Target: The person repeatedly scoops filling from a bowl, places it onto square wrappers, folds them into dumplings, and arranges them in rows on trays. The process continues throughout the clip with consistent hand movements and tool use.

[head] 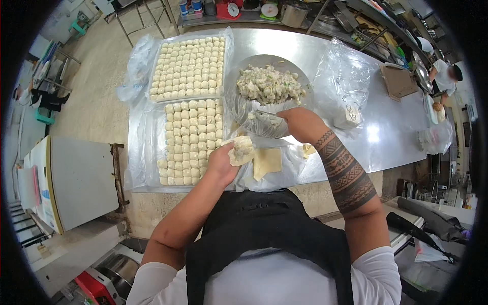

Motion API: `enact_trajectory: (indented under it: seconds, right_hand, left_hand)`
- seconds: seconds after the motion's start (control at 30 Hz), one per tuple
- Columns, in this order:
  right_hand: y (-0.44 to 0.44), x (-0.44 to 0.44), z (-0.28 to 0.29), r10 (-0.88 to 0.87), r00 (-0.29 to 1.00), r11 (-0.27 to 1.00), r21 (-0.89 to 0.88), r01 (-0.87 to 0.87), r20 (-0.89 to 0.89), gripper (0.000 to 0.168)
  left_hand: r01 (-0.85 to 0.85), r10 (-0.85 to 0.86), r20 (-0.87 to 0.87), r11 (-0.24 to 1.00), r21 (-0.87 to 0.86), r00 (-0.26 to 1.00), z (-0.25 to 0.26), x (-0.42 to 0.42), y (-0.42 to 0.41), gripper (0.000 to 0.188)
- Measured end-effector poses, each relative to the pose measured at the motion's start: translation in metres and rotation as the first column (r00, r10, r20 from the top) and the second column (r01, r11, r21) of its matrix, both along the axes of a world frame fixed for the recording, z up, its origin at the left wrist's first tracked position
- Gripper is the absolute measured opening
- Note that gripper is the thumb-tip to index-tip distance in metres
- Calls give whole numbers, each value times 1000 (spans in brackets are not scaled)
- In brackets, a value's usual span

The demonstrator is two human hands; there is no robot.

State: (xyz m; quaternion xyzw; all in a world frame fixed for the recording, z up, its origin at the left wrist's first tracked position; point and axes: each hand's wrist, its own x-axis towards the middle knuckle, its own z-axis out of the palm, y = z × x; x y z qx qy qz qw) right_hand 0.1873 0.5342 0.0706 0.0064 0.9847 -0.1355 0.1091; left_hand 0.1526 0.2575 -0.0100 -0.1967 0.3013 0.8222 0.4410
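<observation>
My left hand (pixel 224 162) holds a dough wrapper (pixel 241 150) with some filling smeared on it. In my right hand (pixel 303 122) is a metal spreading tool (pixel 267 113), its blade over the near part of a round metal pan (pixel 267 129). A mound of chunky pale filling (pixel 268 84) lies in the pan's far half. Square yellow wrappers (pixel 267 162) rest on a plastic sheet between my hands. To the left, rows of wrapped dumplings (pixel 192 143) fill much of the near tray, and more dumplings (pixel 188 66) stand in rows on the far tray.
All this stands on a stainless steel table (pixel 385 148). A clear plastic bag (pixel 343 85) lies right of the pan, with a cardboard piece (pixel 398 81) farther right. Another person (pixel 444 76) works beyond the table's right end. A white chest freezer (pixel 82 183) is at left.
</observation>
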Motion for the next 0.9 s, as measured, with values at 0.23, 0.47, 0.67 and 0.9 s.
enact_trajectory:
  seconds: [0.23,0.47,0.67,0.9]
  right_hand:
    - [-45,6,8,-94,983,994,67,84,159,44]
    - [-59,51,49,-96,989,939,-319,126,110,43]
    - [-116,90,40,-85,989,991,-113,72,-118,51]
    - [-124,103,76,-198,967,973,-150,175,-160,49]
  left_hand:
    - [-32,34,22,997,-74,999,-7,-13,-1,41]
    - [-86,87,52,996,-35,995,18,-24,5,42]
    - [-65,62,59,996,52,996,54,-22,1,41]
    - [-70,76,-45,991,115,996,44,-32,-7,40]
